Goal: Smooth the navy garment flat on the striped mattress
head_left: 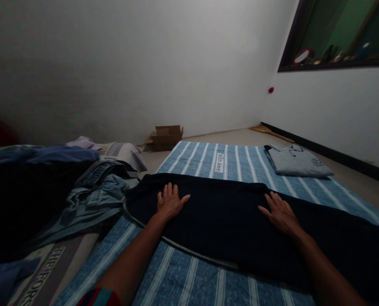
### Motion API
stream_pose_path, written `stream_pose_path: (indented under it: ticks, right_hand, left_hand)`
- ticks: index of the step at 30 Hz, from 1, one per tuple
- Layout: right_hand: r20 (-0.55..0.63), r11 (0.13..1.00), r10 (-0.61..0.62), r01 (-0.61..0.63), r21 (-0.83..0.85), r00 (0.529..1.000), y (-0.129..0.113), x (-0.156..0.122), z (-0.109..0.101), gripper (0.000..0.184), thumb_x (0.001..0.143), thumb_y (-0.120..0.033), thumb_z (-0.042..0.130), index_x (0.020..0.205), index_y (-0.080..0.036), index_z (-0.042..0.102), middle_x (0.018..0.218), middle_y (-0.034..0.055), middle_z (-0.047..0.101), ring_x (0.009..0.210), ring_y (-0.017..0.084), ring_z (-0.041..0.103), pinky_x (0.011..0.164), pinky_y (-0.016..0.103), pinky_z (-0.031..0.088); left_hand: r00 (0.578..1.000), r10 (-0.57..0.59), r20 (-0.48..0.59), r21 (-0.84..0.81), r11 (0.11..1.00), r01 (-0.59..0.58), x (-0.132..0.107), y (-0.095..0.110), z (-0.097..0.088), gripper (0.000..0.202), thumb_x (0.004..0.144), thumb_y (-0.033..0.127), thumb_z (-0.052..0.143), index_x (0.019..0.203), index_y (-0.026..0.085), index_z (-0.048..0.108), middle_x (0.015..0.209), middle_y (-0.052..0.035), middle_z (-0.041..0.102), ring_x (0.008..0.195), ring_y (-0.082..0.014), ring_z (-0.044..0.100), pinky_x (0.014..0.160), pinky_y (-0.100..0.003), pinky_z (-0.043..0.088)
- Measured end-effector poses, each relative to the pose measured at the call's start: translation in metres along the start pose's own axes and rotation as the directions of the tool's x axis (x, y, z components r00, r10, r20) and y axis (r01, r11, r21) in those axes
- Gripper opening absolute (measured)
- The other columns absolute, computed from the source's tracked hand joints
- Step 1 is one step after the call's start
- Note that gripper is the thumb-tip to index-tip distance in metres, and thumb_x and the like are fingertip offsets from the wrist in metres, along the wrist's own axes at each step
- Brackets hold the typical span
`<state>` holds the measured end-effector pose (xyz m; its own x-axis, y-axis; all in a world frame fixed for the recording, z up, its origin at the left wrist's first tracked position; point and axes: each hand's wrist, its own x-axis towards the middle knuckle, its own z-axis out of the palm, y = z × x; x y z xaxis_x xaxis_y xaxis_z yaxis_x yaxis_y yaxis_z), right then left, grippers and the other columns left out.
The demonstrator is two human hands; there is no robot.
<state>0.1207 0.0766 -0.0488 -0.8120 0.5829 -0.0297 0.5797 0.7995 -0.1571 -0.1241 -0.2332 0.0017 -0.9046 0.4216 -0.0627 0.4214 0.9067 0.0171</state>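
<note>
A blue mat with pale stripes covers the floor and carries a small white label reading "with love" near its far edge. Across the mat, from the left pile to the right edge of view, lies a long dark navy garment, spread flat, with a thin pale cord or trim curving along its near edge. To the left sits a heap of unfolded clothes, dark blue, denim-blue and grey pieces lying over one another, the heap's near side touching the navy garment's left end. On the far right corner of the mat rests a folded grey collared shirt, well apart from the hands. Against the far wall stands a small open brown cardboard box on the bare floor.

The left hand lies palm down on the garment's left part, fingers stretched and slightly spread, gripping nothing. The right hand lies palm down on the garment further right, fingers likewise flat and open, nothing held.
</note>
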Motion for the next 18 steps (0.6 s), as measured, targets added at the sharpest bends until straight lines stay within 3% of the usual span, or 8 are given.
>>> stream_pose_path:
  ticks: [9, 18]
  right_hand:
    - [0.057, 0.999, 0.014, -0.016, 0.037, 0.998, -0.01, 0.001, -0.015, 0.073, 0.091, -0.06, 0.026, 0.147, -0.013, 0.026, 0.155, 0.0131, 0.016, 0.143, 0.024, 0.008, 0.114, 0.041, 0.011]
    - [0.093, 0.996, 0.017, -0.025, 0.086, 0.996, -0.013, 0.0, -0.023, 0.077, 0.09, -0.063, 0.024, 0.148, -0.012, 0.023, 0.156, 0.0127, 0.01, 0.144, 0.023, 0.003, 0.115, 0.04, 0.005]
  left_hand:
    - [1.0, -0.009, -0.008, 0.032, 0.999, 0.01, 0.001, 0.002, -0.012, 0.078, 0.087, 0.059, 0.022, 0.142, 0.005, 0.033, 0.153, -0.0195, 0.022, 0.141, -0.0318, 0.017, 0.11, -0.051, 0.019]
    - [0.996, -0.072, -0.058, 0.057, 0.995, 0.076, 0.0, -0.031, -0.013, 0.083, 0.082, 0.06, 0.026, 0.139, -0.001, 0.035, 0.148, -0.022, 0.031, 0.138, -0.0337, 0.024, 0.108, -0.052, 0.022]
